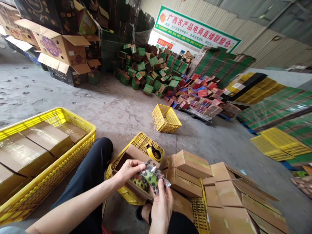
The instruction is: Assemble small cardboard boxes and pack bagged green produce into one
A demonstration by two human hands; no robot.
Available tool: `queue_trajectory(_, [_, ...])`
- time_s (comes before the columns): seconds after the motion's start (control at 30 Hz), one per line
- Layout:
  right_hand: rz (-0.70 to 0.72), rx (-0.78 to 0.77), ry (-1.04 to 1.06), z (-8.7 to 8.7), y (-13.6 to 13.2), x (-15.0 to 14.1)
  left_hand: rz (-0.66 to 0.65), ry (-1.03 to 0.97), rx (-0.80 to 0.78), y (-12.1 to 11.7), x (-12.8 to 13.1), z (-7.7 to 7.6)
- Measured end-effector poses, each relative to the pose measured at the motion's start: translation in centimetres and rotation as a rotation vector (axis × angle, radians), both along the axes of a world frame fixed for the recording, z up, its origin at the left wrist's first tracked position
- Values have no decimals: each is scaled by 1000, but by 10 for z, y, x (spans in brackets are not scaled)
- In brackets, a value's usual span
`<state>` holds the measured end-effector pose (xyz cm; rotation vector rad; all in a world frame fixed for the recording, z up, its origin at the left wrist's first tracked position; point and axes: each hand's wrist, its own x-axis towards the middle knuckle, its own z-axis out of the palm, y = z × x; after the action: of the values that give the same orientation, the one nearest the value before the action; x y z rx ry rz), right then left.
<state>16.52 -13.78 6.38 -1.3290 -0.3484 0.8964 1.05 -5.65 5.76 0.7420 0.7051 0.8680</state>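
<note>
One green fruit in clear black-dotted wrap [151,178], pinched by nearly closed fingers of left hand [128,171] and right hand [162,203], above open brown cardboard box [136,152]; similar wrapped fruit [140,184] already inside, taped brown cartons [40,139] nearby.

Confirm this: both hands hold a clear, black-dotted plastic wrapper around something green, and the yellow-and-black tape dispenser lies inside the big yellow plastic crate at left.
Wrong place: the head view shows the tape dispenser on the smaller yellow plastic crate, beside the open brown cardboard box. The rest stands.
</note>
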Motion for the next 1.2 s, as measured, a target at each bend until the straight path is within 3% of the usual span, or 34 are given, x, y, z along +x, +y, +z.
queue_trajectory(0.1, [-110, 31, 23, -4, 4, 0, 1, -60, -44, -6, 2, -2])
queue_trajectory(0.23, [-173, 16, 6, -6, 7, -5, -132, -89, -23, -16, 8, -6])
queue_trajectory(0.37, [-120, 22, -38, -8, 6, -13, -184, -158, 25, -22, 16, -1])
queue_trajectory(0.6, [-73, -79, -132, -8, -1, -15, -94, -173, 11, -17, 16, 6])
queue_trajectory(0.93, [-4, 4, -259, -5, -2, 0, -119, -112, 56, 0, 5, 7])
queue_trajectory(1.1, [-71, 20, -484, -5, -3, 3, -114, -72, 62, 1, 6, 1])
queue_trajectory(1.2, [7, 40, -669, 0, -4, -4, -93, -48, 83, 0, 9, -1])
